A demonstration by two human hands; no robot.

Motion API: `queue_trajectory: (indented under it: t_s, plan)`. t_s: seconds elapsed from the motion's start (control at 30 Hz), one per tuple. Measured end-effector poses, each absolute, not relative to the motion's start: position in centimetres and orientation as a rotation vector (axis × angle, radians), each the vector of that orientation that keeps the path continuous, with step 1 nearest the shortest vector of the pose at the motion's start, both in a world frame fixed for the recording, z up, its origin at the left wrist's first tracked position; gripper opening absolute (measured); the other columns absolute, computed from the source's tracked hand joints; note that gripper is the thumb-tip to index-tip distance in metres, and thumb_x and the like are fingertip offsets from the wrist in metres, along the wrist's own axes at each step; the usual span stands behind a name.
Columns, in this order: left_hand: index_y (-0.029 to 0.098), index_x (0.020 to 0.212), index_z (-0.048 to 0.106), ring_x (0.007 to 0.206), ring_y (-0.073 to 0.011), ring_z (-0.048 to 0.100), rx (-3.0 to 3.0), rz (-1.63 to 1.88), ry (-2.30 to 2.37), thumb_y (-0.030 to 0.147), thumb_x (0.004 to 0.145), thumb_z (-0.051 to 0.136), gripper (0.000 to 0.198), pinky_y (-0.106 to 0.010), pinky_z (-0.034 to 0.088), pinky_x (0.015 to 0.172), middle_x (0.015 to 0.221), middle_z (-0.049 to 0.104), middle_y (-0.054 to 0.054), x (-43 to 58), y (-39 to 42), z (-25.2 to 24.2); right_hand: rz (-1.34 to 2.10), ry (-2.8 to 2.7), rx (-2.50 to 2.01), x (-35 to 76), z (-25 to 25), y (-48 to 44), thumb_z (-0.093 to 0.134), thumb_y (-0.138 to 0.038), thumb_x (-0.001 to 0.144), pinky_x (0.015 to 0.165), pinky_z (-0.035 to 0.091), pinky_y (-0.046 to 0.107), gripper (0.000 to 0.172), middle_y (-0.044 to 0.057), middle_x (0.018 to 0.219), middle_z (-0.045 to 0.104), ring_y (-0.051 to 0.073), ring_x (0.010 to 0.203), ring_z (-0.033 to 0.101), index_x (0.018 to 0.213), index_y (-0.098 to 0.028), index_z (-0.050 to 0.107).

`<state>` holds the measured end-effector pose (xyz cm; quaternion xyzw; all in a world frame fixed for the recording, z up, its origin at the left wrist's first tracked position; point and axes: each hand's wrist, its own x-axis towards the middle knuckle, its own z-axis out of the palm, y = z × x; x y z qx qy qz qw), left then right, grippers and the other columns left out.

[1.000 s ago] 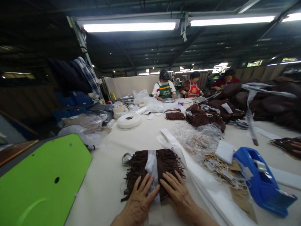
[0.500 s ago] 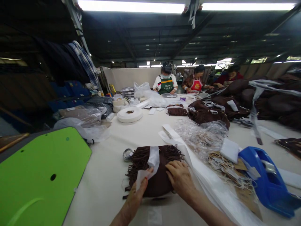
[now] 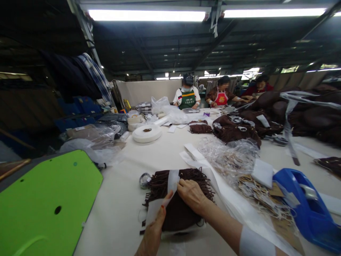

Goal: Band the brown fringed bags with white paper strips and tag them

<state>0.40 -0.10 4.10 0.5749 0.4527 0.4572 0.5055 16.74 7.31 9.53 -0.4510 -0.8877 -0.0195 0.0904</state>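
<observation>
A dark brown fringed bag (image 3: 178, 215) lies on the table in front of me. A whitish translucent strip (image 3: 173, 177) runs over the bag's upper middle, and its loose end bends toward me on the left. My left hand (image 3: 153, 231) holds that loose end between thumb and fingers. Closed fingers of my right hand (image 3: 193, 196) pinch the strip's right edge over the bag; the fingertips are partly hidden. Just left of the bag sits a small roll of clear tape (image 3: 145, 180).
A green board (image 3: 50, 202) stands at left, a blue tape dispenser (image 3: 306, 209) at right. Beyond lie a white roll (image 3: 147, 133), clear plastic bags (image 3: 226, 156), tags with strings (image 3: 262, 195) and brown bags (image 3: 236, 129). Several people sit across the table.
My right hand has moved left from the bag's right side onto the strip. The strip's loose end is opened wider in my left hand.
</observation>
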Motion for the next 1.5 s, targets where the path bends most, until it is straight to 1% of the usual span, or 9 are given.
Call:
queue_trajectory:
  t_s: [0.17,0.37,0.53,0.63,0.87,1.07,1.2,1.37,1.5]
  plan:
    - [0.034,0.135,0.032,0.133,-0.0275,0.026,2.367,0.889,1.251,0.038,0.094,0.026,0.042,-0.067,0.009,0.103,0.144,0.033,-0.004,0.8,0.3,0.4,0.07,-2.65,-1.313,18.8,8.8,7.2,0.047,-0.007,0.084,0.07,0.042,0.03,0.018,0.008,0.082,0.064,0.02,0.079,0.058,0.081,-0.015,0.064]
    - [0.031,0.135,0.034,0.132,-0.0422,0.017,3.061,0.881,1.411,0.034,0.083,0.047,0.054,-0.07,0.018,0.096,0.143,0.032,-0.012,2.1,-0.6,-0.3,0.243,-2.487,-1.301,19.6,7.5,7.4,0.05,-0.007,0.079,0.074,0.043,0.025,0.018,0.004,0.082,0.065,0.016,0.081,0.058,0.083,-0.017,0.064]
    - [0.029,0.135,0.035,0.13,-0.0334,0.03,3.217,0.899,1.327,0.027,0.085,0.045,0.051,-0.063,0.01,0.103,0.134,0.046,-0.014,2.4,-0.7,1.1,0.257,-2.428,-1.21,20.2,7.8,6.1,0.045,-0.003,0.074,0.094,0.036,0.035,0.044,0.012,0.118,0.057,0.022,0.111,0.047,0.114,-0.014,0.056]
    - [0.031,0.133,0.038,0.126,-0.0276,0.037,3.223,0.995,1.31,0.032,0.088,0.043,0.045,-0.056,0.009,0.107,0.128,0.052,-0.011,2.4,-0.4,1.4,0.304,-2.529,-1.067,20.5,7.6,5.2,0.042,-0.005,0.078,0.1,0.029,0.038,0.045,0.007,0.13,0.052,0.022,0.118,0.044,0.119,-0.019,0.055]
    - [0.032,0.131,0.041,0.124,-0.0266,0.04,3.246,1.023,1.27,0.031,0.089,0.043,0.041,-0.052,0.015,0.107,0.127,0.053,-0.01,2.4,-0.3,1.3,0.331,-2.538,-1.121,20.2,8.9,6.4,0.045,-0.008,0.079,0.094,0.035,0.034,0.033,0.004,0.118,0.062,0.019,0.106,0.054,0.103,-0.021,0.064]
    - [0.032,0.13,0.042,0.126,-0.0278,0.038,3.243,0.995,1.283,0.034,0.088,0.046,0.043,-0.051,0.015,0.106,0.128,0.051,-0.011,2.4,-0.4,1.2,0.309,-2.482,-1.216,18.3,8.1,7.2,0.034,-0.022,0.091,0.107,0.022,0.044,0.043,0.013,0.139,0.041,0.023,0.13,0.033,0.133,-0.014,0.041]
    - [0.033,0.13,0.042,0.126,-0.027,0.037,3.263,0.929,1.286,0.031,0.089,0.045,0.041,-0.051,0.016,0.105,0.129,0.05,-0.011,2.4,-0.5,1.4,0.396,-2.486,-1.217,18.0,5.6,7.7,0.039,-0.026,0.09,0.1,0.034,0.047,0.042,0.016,0.135,0.046,0.026,0.124,0.042,0.129,-0.013,0.046]
    - [0.034,0.13,0.041,0.125,-0.0257,0.038,3.244,0.895,1.294,0.028,0.09,0.04,0.04,-0.048,0.018,0.104,0.13,0.05,-0.01,2.1,-0.5,1.4,0.372,-2.27,-1.204,19.7,6.4,6.1,0.039,-0.024,0.088,0.102,0.032,0.046,0.038,0.014,0.129,0.052,0.025,0.122,0.044,0.124,-0.015,0.05]
    - [0.035,0.133,0.037,0.124,-0.0243,0.04,3.29,0.874,1.285,0.031,0.091,0.039,0.042,-0.045,0.019,0.103,0.129,0.05,-0.009,1.8,-0.3,1.5,0.401,-2.006,-1.211,21.9,5.4,-0.1,0.03,-0.024,0.091,0.089,0.044,0.037,0.032,0.013,0.106,0.062,0.021,0.101,0.057,0.112,-0.016,0.054]
